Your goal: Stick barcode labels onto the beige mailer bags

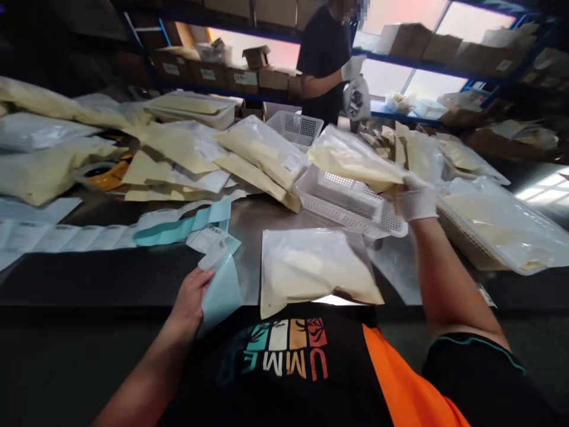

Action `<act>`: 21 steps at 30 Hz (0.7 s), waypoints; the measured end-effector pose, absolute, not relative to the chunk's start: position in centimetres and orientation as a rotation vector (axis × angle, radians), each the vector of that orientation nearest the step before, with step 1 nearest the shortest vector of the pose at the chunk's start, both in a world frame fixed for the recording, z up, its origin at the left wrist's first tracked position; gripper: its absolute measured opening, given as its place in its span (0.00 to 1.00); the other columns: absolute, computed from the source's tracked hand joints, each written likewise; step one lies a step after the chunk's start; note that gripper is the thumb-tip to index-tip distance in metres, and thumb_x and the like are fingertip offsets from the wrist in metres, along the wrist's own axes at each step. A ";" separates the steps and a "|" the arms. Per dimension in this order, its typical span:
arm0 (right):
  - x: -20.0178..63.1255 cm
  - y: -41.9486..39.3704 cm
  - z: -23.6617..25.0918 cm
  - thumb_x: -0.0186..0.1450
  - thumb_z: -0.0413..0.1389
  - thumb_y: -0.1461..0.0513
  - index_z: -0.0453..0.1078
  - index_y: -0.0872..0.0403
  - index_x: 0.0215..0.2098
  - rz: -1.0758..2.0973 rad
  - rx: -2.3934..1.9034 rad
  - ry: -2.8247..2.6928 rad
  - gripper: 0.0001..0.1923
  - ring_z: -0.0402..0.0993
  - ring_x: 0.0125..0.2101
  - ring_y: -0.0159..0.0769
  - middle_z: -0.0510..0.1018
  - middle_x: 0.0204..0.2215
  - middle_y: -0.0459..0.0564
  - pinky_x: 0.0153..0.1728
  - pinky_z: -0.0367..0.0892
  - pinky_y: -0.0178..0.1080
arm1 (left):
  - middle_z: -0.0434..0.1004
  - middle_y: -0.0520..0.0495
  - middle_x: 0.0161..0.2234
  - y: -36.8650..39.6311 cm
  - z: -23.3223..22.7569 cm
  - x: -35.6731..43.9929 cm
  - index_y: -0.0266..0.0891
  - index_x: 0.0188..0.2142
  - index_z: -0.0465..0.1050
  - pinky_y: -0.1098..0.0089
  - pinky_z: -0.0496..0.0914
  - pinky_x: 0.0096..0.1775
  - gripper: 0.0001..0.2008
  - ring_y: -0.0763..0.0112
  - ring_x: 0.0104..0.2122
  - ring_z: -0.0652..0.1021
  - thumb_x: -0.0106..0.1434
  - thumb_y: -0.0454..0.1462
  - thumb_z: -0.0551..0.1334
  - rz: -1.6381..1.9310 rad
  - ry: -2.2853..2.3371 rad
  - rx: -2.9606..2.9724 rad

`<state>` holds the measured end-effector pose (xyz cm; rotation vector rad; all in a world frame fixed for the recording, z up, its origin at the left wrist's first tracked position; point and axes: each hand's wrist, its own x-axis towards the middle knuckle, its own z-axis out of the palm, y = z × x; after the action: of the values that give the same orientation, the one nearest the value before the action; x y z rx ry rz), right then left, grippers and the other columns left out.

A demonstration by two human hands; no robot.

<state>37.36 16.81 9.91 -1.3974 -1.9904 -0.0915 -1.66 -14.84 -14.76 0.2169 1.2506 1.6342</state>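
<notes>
My bare left hand point(194, 293) is closed on a strip of labels point(219, 284), whose light-blue backing hangs below the fingers and trails away to the left over the table. White printed labels with a barcode show just above the fingertips. Gloved in white, my right hand point(416, 198) grips the right end of a plastic-wrapped yellowish packet point(351, 157), held above a white perforated basket point(351, 207). Directly before my body, another clear-bagged packet point(311, 267) lies flat at the table's near edge.
Piled packets point(178, 145) cover the table's left and back. On the right, a basket point(471, 237) carries a large bagged packet point(511, 219). A person point(324, 62) in dark clothing stands behind the table, holding a clear bag. Shelves with cardboard boxes point(242, 77) are beyond.
</notes>
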 end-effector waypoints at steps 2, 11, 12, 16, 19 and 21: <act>37.1 13.1 11.1 0.68 0.54 0.50 0.73 0.45 0.34 -0.230 -1.308 -2.146 0.11 0.80 0.47 0.57 0.83 0.38 0.58 0.53 0.72 0.59 | 0.82 0.50 0.25 -14.2 -12.7 -1.2 0.35 0.37 0.81 0.72 0.70 0.22 0.27 0.70 0.20 0.76 0.35 0.37 0.83 1.703 1.250 0.112; 35.1 0.6 2.5 0.70 0.51 0.65 0.76 0.48 0.35 -0.355 -0.894 -3.267 0.13 0.82 0.39 0.51 0.84 0.46 0.60 0.35 0.75 0.50 | 0.88 0.38 0.39 -15.7 -6.2 -3.0 0.32 0.46 0.82 0.61 0.81 0.48 0.34 0.46 0.48 0.86 0.36 0.32 0.83 1.854 1.232 0.335; 35.2 0.5 1.5 0.70 0.52 0.64 0.77 0.50 0.37 -0.318 -0.889 -3.297 0.11 0.82 0.40 0.50 0.83 0.47 0.61 0.37 0.76 0.49 | 0.88 0.39 0.38 -16.1 -5.9 -3.1 0.32 0.46 0.82 0.62 0.81 0.48 0.34 0.46 0.47 0.86 0.35 0.31 0.83 1.851 1.259 0.364; 36.2 0.6 1.7 0.71 0.56 0.58 0.78 0.56 0.55 -0.218 -0.853 -3.232 0.18 0.79 0.57 0.56 0.79 0.60 0.66 0.56 0.75 0.54 | 0.88 0.42 0.38 -17.1 -5.2 -2.6 0.33 0.47 0.83 0.65 0.80 0.48 0.34 0.51 0.44 0.87 0.38 0.35 0.83 1.855 1.322 0.423; 36.2 0.7 3.4 0.70 0.58 0.53 0.70 0.57 0.68 -0.060 -0.794 -3.174 0.31 0.67 0.69 0.59 0.72 0.68 0.66 0.68 0.65 0.59 | 0.88 0.42 0.38 -17.2 -5.1 -2.0 0.32 0.50 0.82 0.62 0.80 0.51 0.36 0.50 0.45 0.87 0.40 0.37 0.84 1.798 1.314 0.430; 35.1 0.6 3.1 0.70 0.59 0.47 0.66 0.57 0.73 0.001 -0.795 -3.137 0.38 0.60 0.73 0.61 0.66 0.73 0.66 0.72 0.58 0.62 | 0.89 0.42 0.38 -17.1 -5.1 -1.6 0.32 0.51 0.81 0.61 0.79 0.53 0.37 0.51 0.46 0.87 0.41 0.37 0.84 1.766 1.304 0.452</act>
<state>35.11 0.61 3.06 -0.7954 -3.1368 0.0007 -1.58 -17.13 -5.11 0.4520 1.3037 1.7661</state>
